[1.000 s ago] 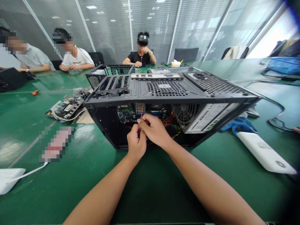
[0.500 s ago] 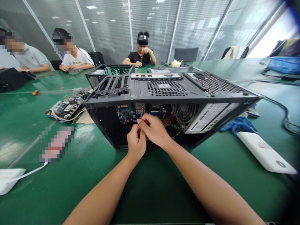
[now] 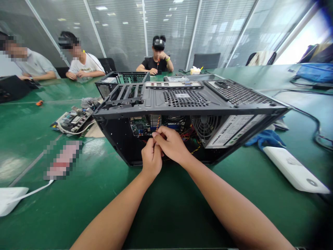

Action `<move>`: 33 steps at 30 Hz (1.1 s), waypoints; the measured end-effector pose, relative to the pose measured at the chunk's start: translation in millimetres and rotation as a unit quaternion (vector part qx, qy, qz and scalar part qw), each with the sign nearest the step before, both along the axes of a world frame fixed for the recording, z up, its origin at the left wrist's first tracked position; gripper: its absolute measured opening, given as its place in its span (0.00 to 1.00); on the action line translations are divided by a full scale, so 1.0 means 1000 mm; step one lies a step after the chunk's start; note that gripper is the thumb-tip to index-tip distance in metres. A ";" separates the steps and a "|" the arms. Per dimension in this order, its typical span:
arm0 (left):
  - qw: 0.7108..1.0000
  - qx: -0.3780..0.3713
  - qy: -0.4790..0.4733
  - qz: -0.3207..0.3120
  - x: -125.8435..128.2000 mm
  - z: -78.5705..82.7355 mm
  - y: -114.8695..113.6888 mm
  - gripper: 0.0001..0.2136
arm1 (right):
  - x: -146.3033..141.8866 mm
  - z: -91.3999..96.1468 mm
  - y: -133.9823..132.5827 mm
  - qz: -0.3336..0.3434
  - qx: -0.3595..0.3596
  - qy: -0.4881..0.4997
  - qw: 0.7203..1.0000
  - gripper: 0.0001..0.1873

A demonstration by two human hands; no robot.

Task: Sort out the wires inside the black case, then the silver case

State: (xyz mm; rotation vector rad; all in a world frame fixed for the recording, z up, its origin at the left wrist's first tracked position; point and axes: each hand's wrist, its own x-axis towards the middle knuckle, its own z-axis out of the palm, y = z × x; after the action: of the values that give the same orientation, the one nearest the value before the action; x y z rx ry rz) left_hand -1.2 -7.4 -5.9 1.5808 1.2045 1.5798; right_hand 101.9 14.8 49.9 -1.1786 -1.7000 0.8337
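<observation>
A dark computer case (image 3: pixel 156 110) lies before me with its side open. My left hand (image 3: pixel 151 156) and my right hand (image 3: pixel 170 144) meet at the opening, fingers pinched close together. From between the fingertips a thin twisted orange-and-black cable (image 3: pixel 158 121) runs up into the case, and both hands appear closed on it. Its end is hidden by my fingers. Behind them is a green motherboard (image 3: pixel 140 125) with a silver heatsink. On the right inside sits the power supply (image 3: pixel 221 132) with its round fan grille, beside loose coloured wires (image 3: pixel 191 133).
Left on the green table (image 3: pixel 109 194) are loose circuit boards (image 3: pixel 75 119), a blurred-out phone (image 3: pixel 63 159) and a white charger (image 3: pixel 11 201). Blue gloves (image 3: pixel 267 139), a white power bank (image 3: pixel 295 168) and black cables (image 3: pixel 312 118) lie right. Several people sit across the table.
Almost nothing differs. The left hand has shifted very slightly at the fingers; the right hand, cable and case stay in place.
</observation>
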 end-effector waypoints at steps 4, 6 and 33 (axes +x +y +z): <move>1.000 -0.003 -0.003 -0.001 0.000 -0.001 0.000 0.12 | 0.000 0.000 0.000 -0.005 0.005 0.005 1.000 0.13; 1.000 0.000 -0.003 -0.001 -0.001 -0.001 0.000 0.11 | 0.000 0.000 0.000 -0.007 0.007 0.007 1.000 0.13; 0.998 0.018 0.028 0.045 -0.001 0.000 0.001 0.11 | 0.001 0.000 0.001 -0.040 0.002 0.025 0.999 0.15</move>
State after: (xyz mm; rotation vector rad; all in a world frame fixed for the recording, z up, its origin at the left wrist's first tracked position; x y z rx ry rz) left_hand -2.7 -6.6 -5.4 1.6245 1.3005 1.6324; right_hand 102.8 15.8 49.8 -1.2052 -1.6024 0.8032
